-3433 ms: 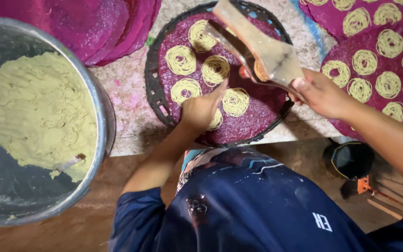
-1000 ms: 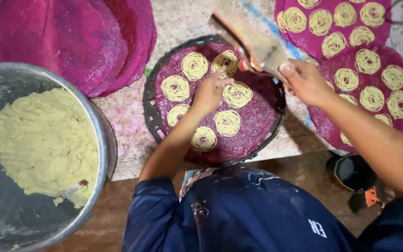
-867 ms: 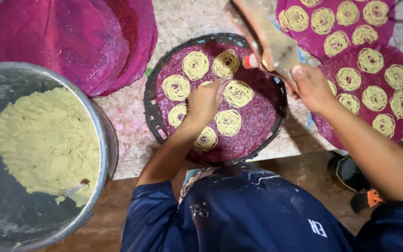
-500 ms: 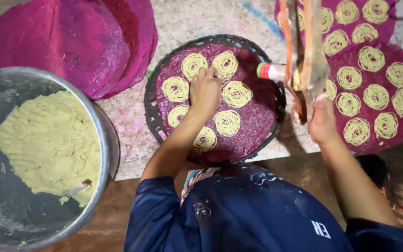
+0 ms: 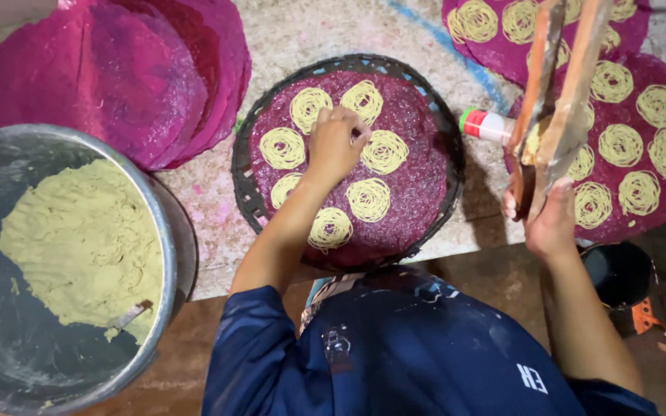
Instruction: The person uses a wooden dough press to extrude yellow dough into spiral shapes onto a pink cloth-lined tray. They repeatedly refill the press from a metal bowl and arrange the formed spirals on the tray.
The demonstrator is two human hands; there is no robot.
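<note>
A round dark woven tray (image 5: 250, 202) lies in front of me, lined with a magenta mat (image 5: 425, 177) that carries several yellow noodle coils (image 5: 368, 199). My left hand (image 5: 336, 140) rests on the mat near its middle, fingers curled among the coils; whether it pinches anything I cannot tell. My right hand (image 5: 543, 217) grips the lower end of a wooden two-armed dough press (image 5: 555, 92), held upright to the right of the tray, with yellow dough between its arms.
A large metal bowl (image 5: 165, 231) of yellow dough (image 5: 79, 239) sits at my left. Bare magenta mats (image 5: 102, 77) are stacked at the back left. More mats with coils (image 5: 641, 146) lie at the right. A small red-capped white bottle (image 5: 484, 125) lies beside the tray.
My right hand has swung the press from lying slanted over the tray's right rim to upright at the right of the tray. My left hand moved up toward the mat's middle.
</note>
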